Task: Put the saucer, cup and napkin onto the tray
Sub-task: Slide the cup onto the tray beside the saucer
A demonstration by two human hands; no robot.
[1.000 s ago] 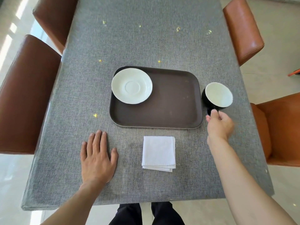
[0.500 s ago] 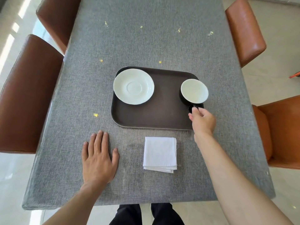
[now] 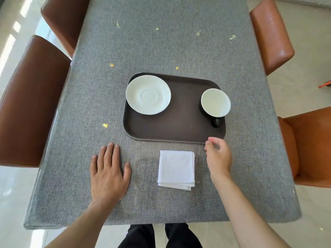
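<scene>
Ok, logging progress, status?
Both hands empty: left hand flat on table, right hand beside napkin. Saucer, cup on tray. Nothing blocking.

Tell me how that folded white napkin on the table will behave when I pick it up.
The napkin is thin folded cloth with loose layered edges at its near side, so it will probably sag and may unfold if pinched by one corner. It looks very light. Lying flat on the textured tablecloth, it would likely bunch rather than slide if pushed.

Left hand [image 3: 108,173]: flat, palm down, fingers together and straight, thumb out to the side.
Right hand [image 3: 218,156]: raised, empty, fingers loosely curled.
Forearms: both bare, reaching forward.
</scene>
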